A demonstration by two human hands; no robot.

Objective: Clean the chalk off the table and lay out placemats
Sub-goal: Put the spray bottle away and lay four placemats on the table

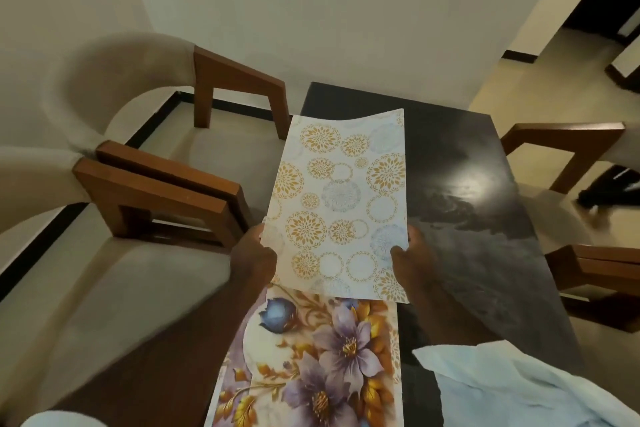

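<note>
— Where is the white rectangular placemat printed with gold and blue round medallions [339,204]?
— Over the left edge of the dark glossy tabletop [485,263]. The left hand [254,253] and right hand [412,263] each pinch one long side near its near end.
— And below it?
— A placemat printed with purple flowers [311,364] lies flat at the tabletop's near-left corner.

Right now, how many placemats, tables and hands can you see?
Placemats: 2, the white placemat with gold and blue circles held up, and the purple-flowered placemat lying flat.
Tables: 1, the dark glossy table.
Hands: 2, the left hand and right hand, each holding a side of the circle one.
Total: 5
</note>
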